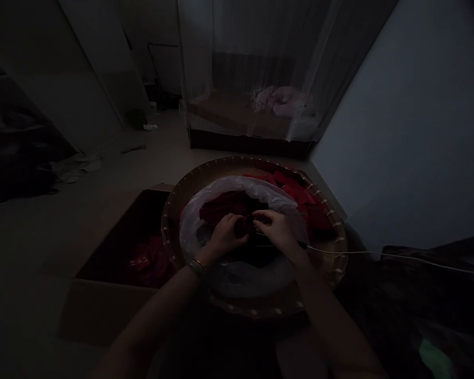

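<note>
My left hand [227, 234], with a bracelet at the wrist, curls around a small dark red piece [243, 225], perhaps fabric; the dim light hides what it is. Close beside it, the fingers of my right hand [274, 226] pinch at the same piece. Both hands are over an open clear plastic bag [237, 184] with dark red material [221, 206] inside. The bag lies in a round woven bamboo tray [209, 172]. Red pieces [296, 189] are heaped at the tray's far right. A thin white cord [347, 251] runs from near my right wrist to the right.
Left of the tray stands an open cardboard box [98, 302] holding red packets [146, 258]. Beyond are a bed with a sheer net [237, 116] and a pale wall [411, 126] at right. Dark cloth [411, 295] lies at lower right. Clutter [23, 152] lines the left side.
</note>
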A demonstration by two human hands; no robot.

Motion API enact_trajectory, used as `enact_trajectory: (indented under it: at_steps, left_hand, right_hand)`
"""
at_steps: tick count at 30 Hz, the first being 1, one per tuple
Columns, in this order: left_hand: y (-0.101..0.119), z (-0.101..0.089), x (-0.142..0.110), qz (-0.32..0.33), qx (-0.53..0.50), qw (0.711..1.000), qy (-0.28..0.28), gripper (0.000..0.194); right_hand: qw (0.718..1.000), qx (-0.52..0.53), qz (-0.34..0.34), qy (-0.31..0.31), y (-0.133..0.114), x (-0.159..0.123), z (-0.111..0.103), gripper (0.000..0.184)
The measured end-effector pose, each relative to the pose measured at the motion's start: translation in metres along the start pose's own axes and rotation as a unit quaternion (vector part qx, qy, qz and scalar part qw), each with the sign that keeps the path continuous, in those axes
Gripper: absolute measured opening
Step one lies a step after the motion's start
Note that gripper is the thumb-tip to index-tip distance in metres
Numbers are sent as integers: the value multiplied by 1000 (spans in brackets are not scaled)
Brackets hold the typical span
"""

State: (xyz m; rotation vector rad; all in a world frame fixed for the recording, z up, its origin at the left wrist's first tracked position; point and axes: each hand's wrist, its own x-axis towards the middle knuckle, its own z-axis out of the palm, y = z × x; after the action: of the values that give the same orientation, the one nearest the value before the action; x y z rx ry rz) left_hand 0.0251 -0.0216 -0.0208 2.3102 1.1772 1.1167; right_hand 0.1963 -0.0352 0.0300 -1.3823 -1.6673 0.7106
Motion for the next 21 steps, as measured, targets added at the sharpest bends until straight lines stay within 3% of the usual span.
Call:
enact_trajectory:
  at_steps: [4, 8, 11, 15, 18, 21]
  left_hand:
    - [0, 0, 0, -2, 0, 1000, -4, 42]
    - [1, -1, 1, -8, -7, 1000, 10, 43]
    - [-2, -3, 2, -38, -16, 997, 70, 42]
    - [-11, -4, 5, -69, -10, 985, 161, 42]
    - [-15, -3, 6, -68, -3, 983, 170, 43]
    - [-16, -2, 5, -58, 0, 985, 160, 43]
  right_hand:
    - [1000, 22, -11, -5, -5, -1, 2, 27]
    - [999, 17, -22, 28, 4, 2, 0, 30]
    - [994, -93, -35, -43, 16, 4, 0, 28]
    - [930, -284, -74, -219, 25, 1, 13, 36]
    - [886, -388, -89, -238, 24, 0, 25, 42]
    - [867, -426, -90, -241, 21, 2, 33, 40]
